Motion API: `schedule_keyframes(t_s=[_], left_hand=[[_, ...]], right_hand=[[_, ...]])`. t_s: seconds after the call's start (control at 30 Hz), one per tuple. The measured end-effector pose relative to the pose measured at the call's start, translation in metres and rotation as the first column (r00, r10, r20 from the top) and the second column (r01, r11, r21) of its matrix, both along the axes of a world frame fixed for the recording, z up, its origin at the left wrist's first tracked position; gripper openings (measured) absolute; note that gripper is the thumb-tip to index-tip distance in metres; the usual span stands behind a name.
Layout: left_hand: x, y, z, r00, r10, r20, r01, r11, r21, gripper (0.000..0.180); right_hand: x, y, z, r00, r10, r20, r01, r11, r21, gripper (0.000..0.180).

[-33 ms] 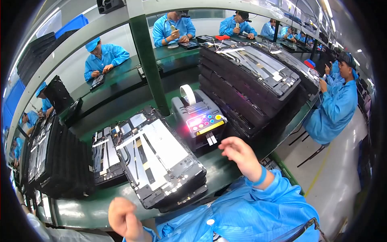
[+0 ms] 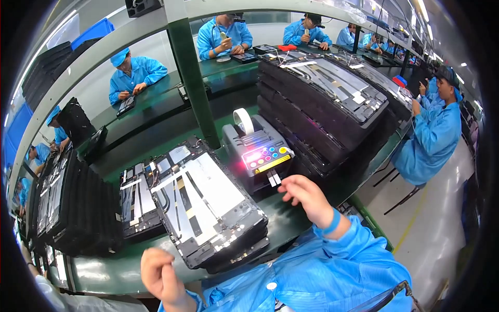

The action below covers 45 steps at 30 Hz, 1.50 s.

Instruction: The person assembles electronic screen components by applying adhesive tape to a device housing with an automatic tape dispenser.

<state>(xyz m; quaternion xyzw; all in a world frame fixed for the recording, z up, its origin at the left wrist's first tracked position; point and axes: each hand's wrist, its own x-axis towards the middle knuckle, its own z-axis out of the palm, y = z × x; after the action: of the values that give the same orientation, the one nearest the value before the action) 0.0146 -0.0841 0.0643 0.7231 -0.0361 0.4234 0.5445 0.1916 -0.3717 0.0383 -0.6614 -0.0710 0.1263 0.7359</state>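
Inspector A: Nearest first: condition of the bare left hand (image 2: 163, 279)?

Inspector B: Curled inward, nothing seen in its grasp; contact of fingertips with thumb, cannot tell. Placed beside the near corner of the uneven stack of flat black-framed panels with silver metal sheets (image 2: 202, 203), on the glossy green bench (image 2: 99, 270). Likely fault: upper panels knocked askew, from a careless sweep of the wrist

Inspector A: And the bare right hand (image 2: 312, 200)?

Inspector B: Fingers bent, loosely apart, nothing seen between; tips just beside the short white strips of tape (image 2: 274, 179), at the front of the boxy dark-grey tape dispenser with lit coloured buttons (image 2: 257, 151). Likely fault: strips creased or stuck together, from an off-centre pinch

Inspector A: Farther back?

Inspector B: Close behind the dispenser, to its right, the tall stack of black rectangular panels (image 2: 312, 122). Likely fault: layers shifted, from a bump. Beyond, well apart, co-workers in light-blue smocks (image 2: 148, 70); no interference expected
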Motion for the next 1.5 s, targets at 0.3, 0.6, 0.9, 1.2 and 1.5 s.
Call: schedule_keyframes(t_s=[0.3, 0.6, 0.9, 1.2, 1.5], left_hand=[[0.014, 0.014, -0.001, 0.999, -0.04, -0.014, 0.04, 0.999, -0.023, 0.013], [0.026, 0.013, -0.014, 0.993, -0.115, 0.001, 0.114, 0.985, -0.129, 0.007], [0.026, 0.009, -0.023, 0.997, -0.08, 0.023, 0.082, 0.985, -0.15, 0.008], [0.02, 0.01, -0.023, 0.994, -0.109, -0.022, 0.105, 0.983, -0.152, 0.006], [0.019, 0.01, -0.027, 0.995, -0.095, -0.018, 0.091, 0.985, -0.149, 0.005]], right_hand=[[0.024, 0.014, -0.031, 0.979, -0.098, -0.178, 0.074, 0.988, -0.137, 0.039], [0.028, 0.027, -0.038, 0.931, -0.05, -0.361, 0.143, 0.961, 0.236, 0.025], [0.022, 0.031, -0.038, 0.935, -0.033, -0.354, 0.15, 0.94, 0.307, 0.017], [0.012, 0.025, -0.043, 0.939, -0.027, -0.343, 0.151, 0.929, 0.339, 0.017], [0.019, 0.041, -0.032, 0.934, -0.085, -0.347, 0.211, 0.915, 0.343, 0.02]])
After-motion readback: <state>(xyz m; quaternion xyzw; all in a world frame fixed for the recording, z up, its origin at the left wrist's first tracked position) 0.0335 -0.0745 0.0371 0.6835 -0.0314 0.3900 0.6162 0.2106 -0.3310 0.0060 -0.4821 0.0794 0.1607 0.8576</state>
